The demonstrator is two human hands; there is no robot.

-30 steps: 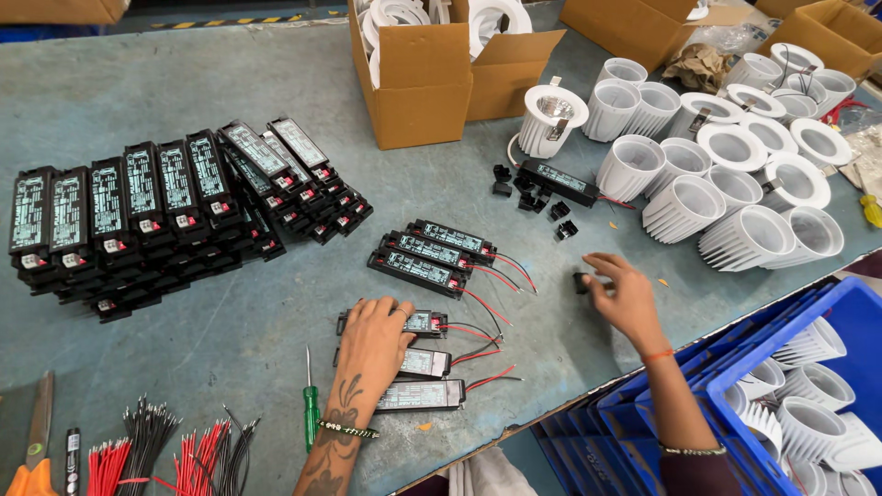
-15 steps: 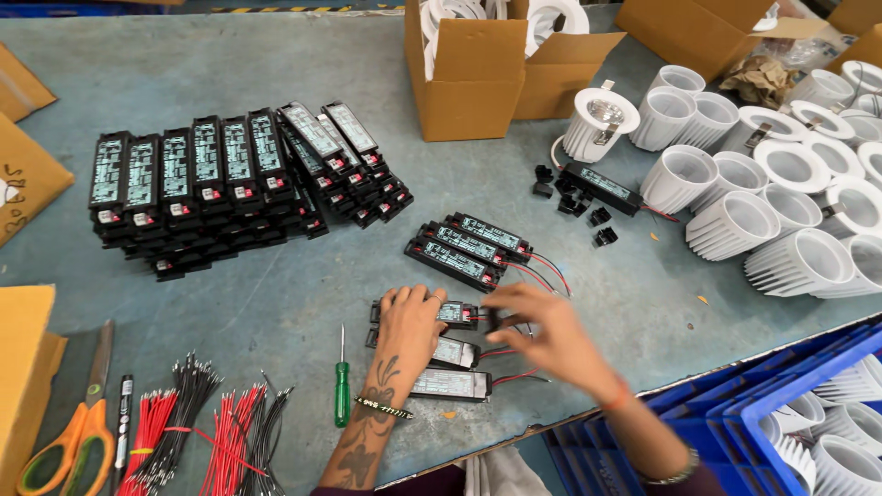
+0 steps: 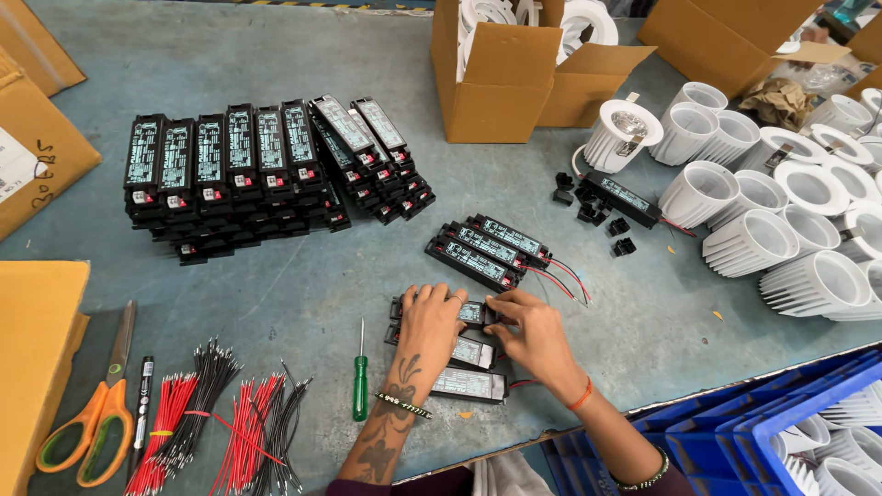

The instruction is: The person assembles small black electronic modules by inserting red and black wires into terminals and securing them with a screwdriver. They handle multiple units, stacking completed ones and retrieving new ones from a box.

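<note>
- Left hand (image 3: 430, 323) lies flat, fingers spread, on the farthest black driver module (image 3: 470, 312).
- Right hand (image 3: 533, 332) pinches that module's right end.
- Green screwdriver (image 3: 360, 388) lies just left.

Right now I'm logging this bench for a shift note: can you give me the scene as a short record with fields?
Left hand: left hand pressed flat on the top black driver box
Right hand: right hand at that box's right end, fingers curled
Under the hands: more boxes with red and black wires
Left of hands: green screwdriver, wire bundles, orange scissors
Behind: stacked boxes, cardboard box
Right: white lamp housings, blue crates
</note>
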